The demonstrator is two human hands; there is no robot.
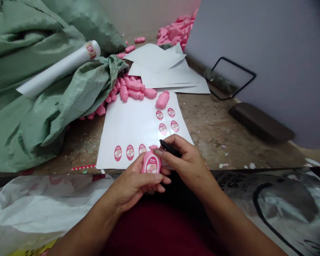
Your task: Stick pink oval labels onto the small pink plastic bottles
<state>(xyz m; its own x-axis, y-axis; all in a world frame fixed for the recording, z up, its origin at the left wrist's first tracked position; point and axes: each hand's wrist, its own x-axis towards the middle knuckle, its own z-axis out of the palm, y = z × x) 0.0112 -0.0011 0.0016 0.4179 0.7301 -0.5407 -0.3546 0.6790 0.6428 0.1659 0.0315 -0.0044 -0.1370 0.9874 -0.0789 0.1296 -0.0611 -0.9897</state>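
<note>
A small pink bottle (152, 160) with an oval "BABY" sticker on its front rests in my left hand (138, 177), fingers curled round it. My right hand (185, 154) grips a slim black tool (170, 148), its kind unclear, and the thumb lies near the bottle's neck. Both hands are over the front edge of a white sticker sheet (133, 124). Several oval stickers (117, 153) remain on it, in a row at the lower left and a cluster at the right. Another pink bottle (162, 100) lies at the sheet's upper right.
Pink bottles (132, 87) spill from a green sack (42, 117) on the left, with a white roll (61, 69) on top. White sheets (162, 71) lie behind. A brown case (261, 121) and a black wire frame (233, 78) are at right. More pink pieces (176, 31) are heaped behind.
</note>
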